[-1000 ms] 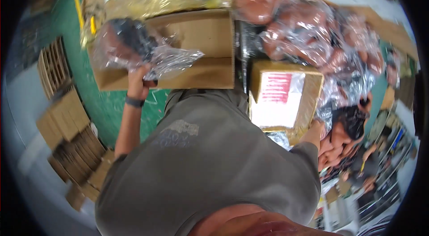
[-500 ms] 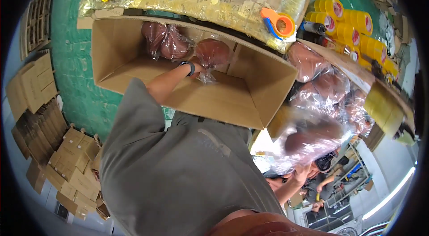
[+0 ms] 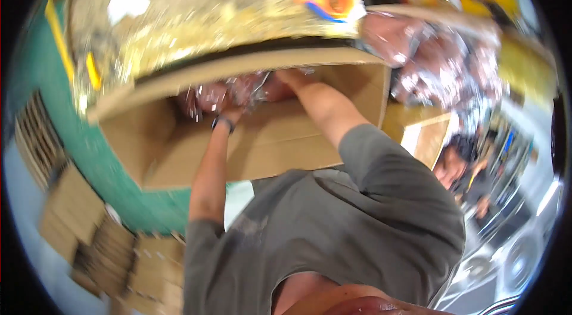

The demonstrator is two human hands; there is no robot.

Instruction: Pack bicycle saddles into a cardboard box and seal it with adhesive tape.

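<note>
Both your arms reach into the open cardboard box (image 3: 179, 148): your left hand (image 3: 233, 113) and right hand (image 3: 286, 76) are on the clear-wrapped reddish bundles (image 3: 226, 95) at its far wall, grip blurred. More wrapped bundles (image 3: 429, 59) are piled right of the box, an orange tape dispenser (image 3: 328, 0) sits on the crinkled gold sheet (image 3: 196, 29) above it, and flattened cartons (image 3: 77, 225) lie to your lower left.
</note>
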